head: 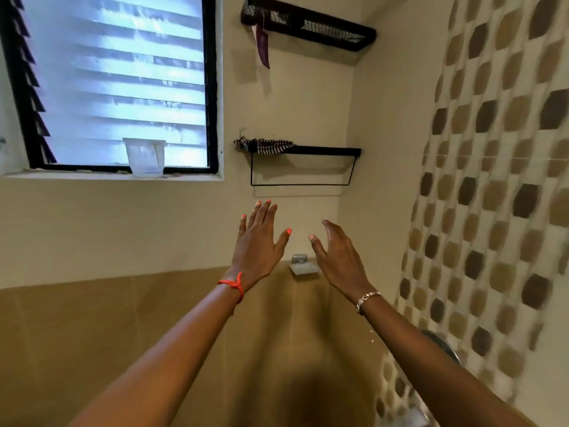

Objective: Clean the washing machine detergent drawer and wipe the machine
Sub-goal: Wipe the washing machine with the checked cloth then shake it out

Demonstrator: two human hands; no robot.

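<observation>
Forearms (172,343): raised, outstretched.
Left hand (257,241): fingers spread, empty.
Right hand (337,254): fingers apart, empty.
Striped cloth (268,146): on rack (326,151) above; probably lift it clear.

Left hand (257,241) and right hand (337,257) reach up, fingers straight, empty, below a black towel rack (303,166).

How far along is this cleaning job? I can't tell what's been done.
Nothing finished shows: no washing machine or detergent drawer is in view, only bathroom walls. The left hand and right hand are raised, open, holding nothing. A striped cloth lies untouched on the black wall rack. Whether cleaning and wiping remain cannot be told.
</observation>
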